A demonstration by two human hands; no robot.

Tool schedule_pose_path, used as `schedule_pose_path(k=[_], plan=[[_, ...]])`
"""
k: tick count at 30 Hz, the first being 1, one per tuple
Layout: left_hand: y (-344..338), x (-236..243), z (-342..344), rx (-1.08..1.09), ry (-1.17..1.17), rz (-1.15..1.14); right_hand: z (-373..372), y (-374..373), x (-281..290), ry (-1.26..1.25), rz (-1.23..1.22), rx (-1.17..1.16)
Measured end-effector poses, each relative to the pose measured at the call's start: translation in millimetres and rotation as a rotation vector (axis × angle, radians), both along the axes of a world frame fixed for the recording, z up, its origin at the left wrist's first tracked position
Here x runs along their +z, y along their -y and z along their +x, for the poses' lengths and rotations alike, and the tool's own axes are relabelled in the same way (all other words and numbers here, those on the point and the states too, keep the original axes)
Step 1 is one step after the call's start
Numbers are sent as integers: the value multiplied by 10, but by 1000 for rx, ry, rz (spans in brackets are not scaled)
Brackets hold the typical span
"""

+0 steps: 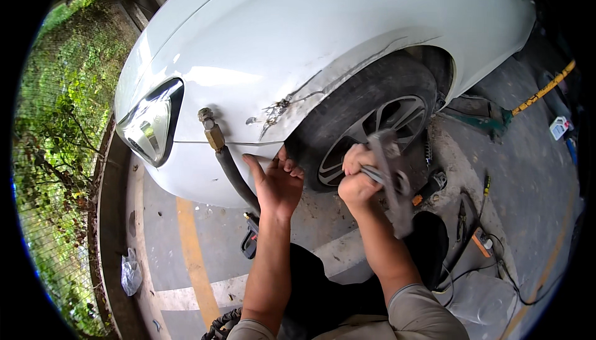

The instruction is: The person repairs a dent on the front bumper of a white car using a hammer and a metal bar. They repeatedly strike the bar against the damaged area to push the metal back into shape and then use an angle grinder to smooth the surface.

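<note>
A white car fender (248, 48) fills the upper view, with scraped, torn damage (274, 111) ahead of the wheel arch. My left hand (279, 188) is palm up beside the bumper corner, thumb spread and fingers loosely bent against its edge; the hand looks open, with some fingertips partly hidden. My right hand (359, 175) is closed around the grip of a flat grey metal tool (392, 178), smeared by motion, in front of the tire (372, 95). A brass fitting (214, 135) on a thick black cable (236, 175) is fixed to the bodywork left of my left hand.
A black gun-shaped tool (250, 237) lies below the bumper. On the right are a jack (484, 119) with a yellow handle, pliers (461, 222), an orange power strip (482, 242) and loose cables. A plastic bag (131, 272) sits by the left curb.
</note>
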State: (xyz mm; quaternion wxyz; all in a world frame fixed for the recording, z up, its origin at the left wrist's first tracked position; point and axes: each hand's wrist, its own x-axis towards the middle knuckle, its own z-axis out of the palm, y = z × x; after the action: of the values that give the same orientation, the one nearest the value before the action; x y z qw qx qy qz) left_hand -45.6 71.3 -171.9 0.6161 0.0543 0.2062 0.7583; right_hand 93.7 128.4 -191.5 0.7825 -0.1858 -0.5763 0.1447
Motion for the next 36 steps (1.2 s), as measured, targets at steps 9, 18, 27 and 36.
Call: schedule_pose_path(k=[9,18,27,36], plan=[[11,-22,-36,-15,-6,0,85,-57,-47,-161,-342,210],[-49,-9,-3,-43,-15,20,-31,-342,-214,-28,-436,-157],[-45,5,40,-30,-14,13,-16,-290,-154,231,-434,-262],[-23,2,8,-22,-18,16,99,-51,93,-44,-98,-110]])
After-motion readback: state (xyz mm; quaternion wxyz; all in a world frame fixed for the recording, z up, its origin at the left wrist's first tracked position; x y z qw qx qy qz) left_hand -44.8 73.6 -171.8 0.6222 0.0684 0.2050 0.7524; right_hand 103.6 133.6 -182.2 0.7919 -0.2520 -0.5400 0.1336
